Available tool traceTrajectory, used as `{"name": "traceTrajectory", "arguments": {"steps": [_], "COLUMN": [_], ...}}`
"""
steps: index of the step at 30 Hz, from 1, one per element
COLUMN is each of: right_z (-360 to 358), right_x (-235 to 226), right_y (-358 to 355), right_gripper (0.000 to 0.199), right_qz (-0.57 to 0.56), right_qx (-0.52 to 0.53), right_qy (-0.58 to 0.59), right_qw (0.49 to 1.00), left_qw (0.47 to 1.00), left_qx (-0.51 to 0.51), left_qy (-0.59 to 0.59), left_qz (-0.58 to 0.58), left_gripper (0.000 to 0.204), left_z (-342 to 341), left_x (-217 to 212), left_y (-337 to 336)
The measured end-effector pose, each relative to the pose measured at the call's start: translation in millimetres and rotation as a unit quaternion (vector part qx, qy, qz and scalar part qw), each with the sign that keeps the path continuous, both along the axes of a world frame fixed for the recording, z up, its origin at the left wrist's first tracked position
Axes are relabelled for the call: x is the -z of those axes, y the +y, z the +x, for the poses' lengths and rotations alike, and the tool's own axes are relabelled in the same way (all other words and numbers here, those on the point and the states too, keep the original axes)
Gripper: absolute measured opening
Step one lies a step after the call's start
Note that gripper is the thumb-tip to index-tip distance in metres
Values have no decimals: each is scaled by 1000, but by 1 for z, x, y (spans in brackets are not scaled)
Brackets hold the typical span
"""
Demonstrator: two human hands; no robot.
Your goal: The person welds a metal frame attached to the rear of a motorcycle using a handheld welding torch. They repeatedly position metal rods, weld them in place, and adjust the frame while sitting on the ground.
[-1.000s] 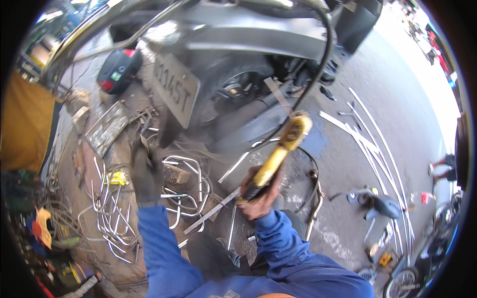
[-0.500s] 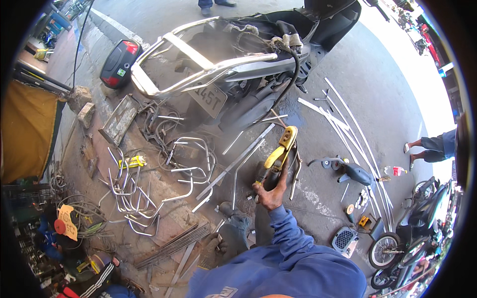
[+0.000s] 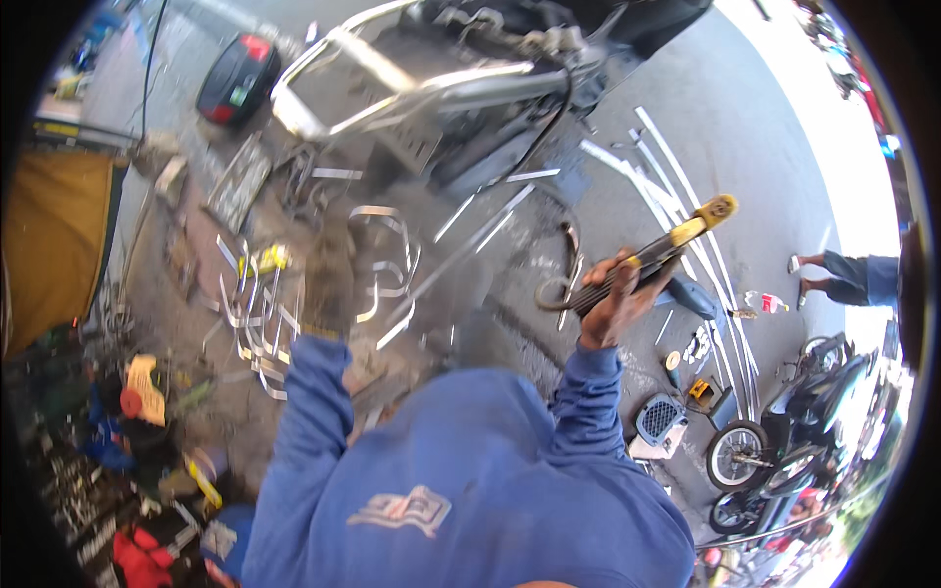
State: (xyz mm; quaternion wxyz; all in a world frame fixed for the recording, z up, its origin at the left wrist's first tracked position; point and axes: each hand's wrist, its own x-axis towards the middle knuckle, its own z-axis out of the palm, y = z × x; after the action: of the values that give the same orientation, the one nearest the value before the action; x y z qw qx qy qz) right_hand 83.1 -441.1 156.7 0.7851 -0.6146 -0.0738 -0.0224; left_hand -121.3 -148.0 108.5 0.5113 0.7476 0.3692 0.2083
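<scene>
My right hand (image 3: pixel 618 299) is closed round the dark handle of a welding electrode holder (image 3: pixel 676 240), its yellow jaw end pointing up and right. A dark cable loops beside that hand. My left hand (image 3: pixel 328 279), in a dirty work glove, reaches out over the ground between a heap of bent metal tubes (image 3: pixel 257 338) and a curved tube frame (image 3: pixel 397 235). Motion blur smears its fingers, so whether it holds anything cannot be made out. Ahead stands a scooter with a shiny metal tube rack (image 3: pixel 392 83) at its rear.
A black top box (image 3: pixel 235 83) with red reflectors lies at the far left. Long metal strips (image 3: pixel 676 196) spread over the ground to the right. Beyond them are a plastic bottle (image 3: pixel 765 302), a person's legs (image 3: pixel 843 279) and parked motorcycles (image 3: pixel 784 431).
My right hand has swung right with the electrode holder, which now tilts up and right. My gloved left hand has moved forward and left from near my body. The view has shifted.
</scene>
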Motion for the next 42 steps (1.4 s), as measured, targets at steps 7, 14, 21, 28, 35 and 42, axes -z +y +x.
{"name": "traceTrajectory", "arguments": {"steps": [7,14,21,28,35,42], "right_z": [8,1,17,10,-71,-172], "right_x": [10,14,13,1,-22,-10], "right_y": [31,52,86,120,183,259], "right_gripper": [104,116,128,128,119,122], "right_qz": [8,-28,-51,5,66,133], "right_qx": [-103,-272,-293,-197,-57,27], "right_qy": [48,112,99,64,16,-8], "right_qw": [993,955,949,978,996,991], "left_qw": [816,846,833,942,979,942], "left_qx": [-146,-188,-400,-222,-31,186], "left_qy": [-361,-365,-226,-80,-44,-96], "left_qz": [-427,-341,-308,-240,-199,-261], "left_gripper": [50,18,12,30,20,15], "left_z": [-8,-115,-75,-37,-24,-30], "left_x": [-92,-143,-100,-93,-73,-43], "left_y": [57,44,-1,66,165,221]}}
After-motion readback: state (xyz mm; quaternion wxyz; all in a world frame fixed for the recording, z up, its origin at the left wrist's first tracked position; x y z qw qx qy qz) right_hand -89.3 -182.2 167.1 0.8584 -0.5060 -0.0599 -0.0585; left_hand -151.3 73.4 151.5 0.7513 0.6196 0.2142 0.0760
